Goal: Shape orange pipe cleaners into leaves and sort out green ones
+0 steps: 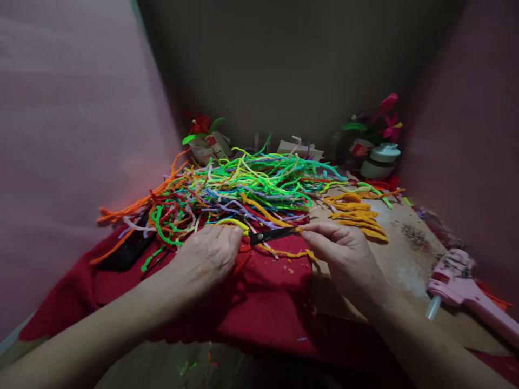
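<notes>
My left hand [213,248] is closed round the yellow handle of a pair of scissors [272,235]. Their dark blades point right, and the tips reach the fingertips of my right hand [338,246]. Thumb and forefinger of that hand pinch a small orange piece of pipe cleaner at the blade tips; most of it is hidden by the fingers. One orange pipe cleaner [263,209] slants down from the pile towards this spot. Below the blades, a thin orange strand [284,253] lies on the red cloth [267,308].
Behind my hands spreads a heap of multicoloured pipe cleaners [259,178]. On the cardboard [399,216] at right lie several folded orange pieces [360,220] and a pink glue gun [456,281]. A lidded jar [380,161] and artificial flowers [391,121] stand at the back right.
</notes>
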